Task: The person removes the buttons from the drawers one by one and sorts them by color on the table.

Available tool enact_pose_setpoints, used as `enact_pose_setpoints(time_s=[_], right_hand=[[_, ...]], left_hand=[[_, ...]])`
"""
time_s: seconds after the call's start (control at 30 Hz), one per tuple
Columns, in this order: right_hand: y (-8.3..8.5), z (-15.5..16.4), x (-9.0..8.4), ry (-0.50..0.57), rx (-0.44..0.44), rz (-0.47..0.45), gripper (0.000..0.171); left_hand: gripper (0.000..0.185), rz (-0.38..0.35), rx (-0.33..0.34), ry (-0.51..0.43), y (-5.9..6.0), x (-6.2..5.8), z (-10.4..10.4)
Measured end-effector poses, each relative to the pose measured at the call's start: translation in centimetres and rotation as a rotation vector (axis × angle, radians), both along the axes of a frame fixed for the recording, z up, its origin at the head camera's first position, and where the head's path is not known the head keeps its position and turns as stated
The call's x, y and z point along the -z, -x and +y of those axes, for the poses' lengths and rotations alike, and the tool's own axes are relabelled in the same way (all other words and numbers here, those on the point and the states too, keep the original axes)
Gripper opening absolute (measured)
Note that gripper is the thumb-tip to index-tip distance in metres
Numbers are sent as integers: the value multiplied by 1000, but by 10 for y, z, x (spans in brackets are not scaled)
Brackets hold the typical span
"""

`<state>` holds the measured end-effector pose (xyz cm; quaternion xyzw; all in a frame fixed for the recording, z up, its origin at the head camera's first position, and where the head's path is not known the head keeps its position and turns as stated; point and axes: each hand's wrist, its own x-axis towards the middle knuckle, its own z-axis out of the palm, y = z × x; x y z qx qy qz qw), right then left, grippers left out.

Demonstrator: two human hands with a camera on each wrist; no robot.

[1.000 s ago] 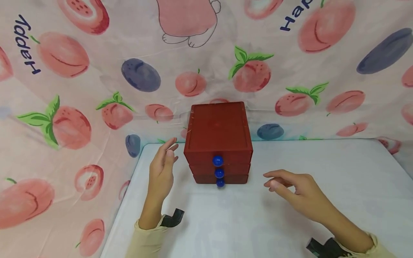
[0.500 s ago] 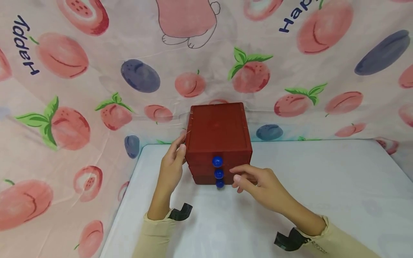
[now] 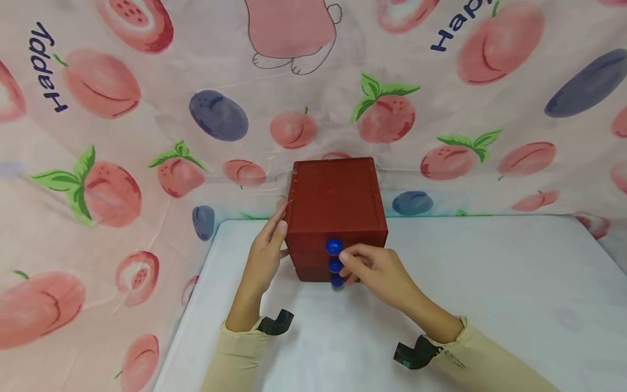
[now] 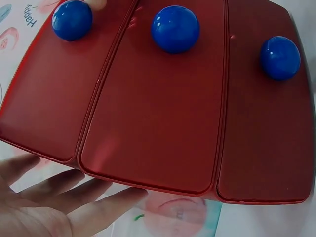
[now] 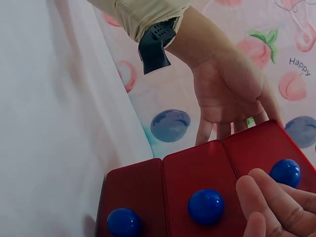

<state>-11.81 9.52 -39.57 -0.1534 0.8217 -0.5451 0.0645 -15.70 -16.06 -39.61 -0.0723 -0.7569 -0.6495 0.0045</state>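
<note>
A small red chest (image 3: 333,196) of three shut drawers stands at the back of the white table (image 3: 490,283), each drawer front bearing a blue ball knob. My left hand (image 3: 264,261) lies flat with straight fingers against the chest's left side, also seen as the left hand (image 5: 227,94) in the right wrist view. My right hand (image 3: 377,269) is at the drawer fronts, its fingers loosely curled. Its fingertips (image 5: 256,190) sit beside the top knob (image 3: 333,246), just above the middle knob (image 3: 334,265). The top knob (image 5: 285,173) shows whole, with no finger round it. The bottom knob (image 3: 337,281) is free.
A pink cloth (image 3: 122,163) printed with peaches and plums hangs close behind the chest and along the table's left edge. A black wrist strap (image 3: 276,321) sits on each forearm. Bare white tabletop stretches to the right of the chest and towards me.
My left hand moved in from the left and now presses on the chest's side. My right hand swept left from the bare tabletop to the drawer fronts and reached the top knob.
</note>
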Motion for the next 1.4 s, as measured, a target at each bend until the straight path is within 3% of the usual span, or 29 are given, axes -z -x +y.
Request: enact_pose_setpoints(time_s=[0.5, 0.73, 1.4], right_hand=[[13, -21, 4, 7, 129, 7, 46], [14, -29, 5, -6, 187, 62, 46], [15, -30, 16, 80, 201, 113, 41]], left_hand=[[55, -34, 7, -21, 2, 3, -2], [55, -36, 8, -39, 2, 5, -4], [53, -21, 9, -43, 3, 3, -3]])
